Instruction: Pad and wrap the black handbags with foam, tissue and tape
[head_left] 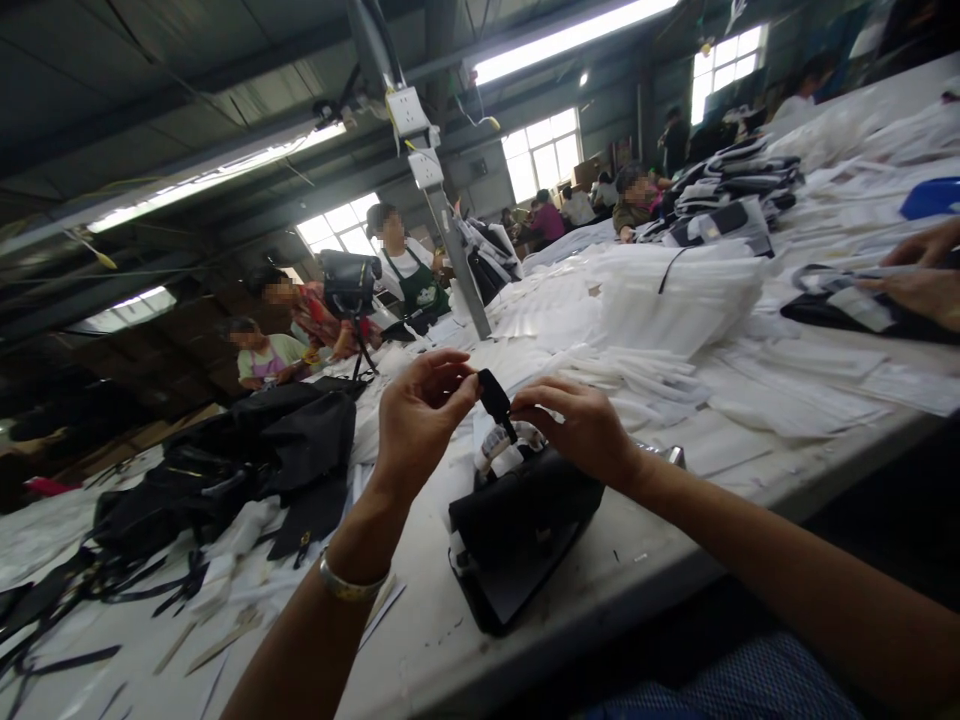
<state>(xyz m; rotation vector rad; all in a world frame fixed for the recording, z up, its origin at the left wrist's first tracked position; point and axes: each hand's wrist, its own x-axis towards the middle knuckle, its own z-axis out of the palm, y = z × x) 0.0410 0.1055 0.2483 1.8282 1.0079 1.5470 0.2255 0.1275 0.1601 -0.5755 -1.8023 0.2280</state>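
Note:
A small black bag tag (494,394) is held up between my two hands, above a black handbag (525,505). My left hand (427,410), with a metal bangle on the wrist, pinches the tag's upper left corner. On the other side, the fingertips of my right hand (577,420) are closed at the tag's lower right edge, near its narrow strap. I cannot make out exactly what those fingertips grip. The handbag rests near the table's front edge, tilted in my view. White wrapping (496,442) covers some of the parts at its top, just below the tag.
Black bags and straps (232,480) lie heaped on the left. Stacked white plastic sleeves (675,290) spread across the table's middle. At the right, a co-worker's hands (926,280) handle a dark item. A metal post (457,250) rises behind my hands. Several people sit or stand farther back.

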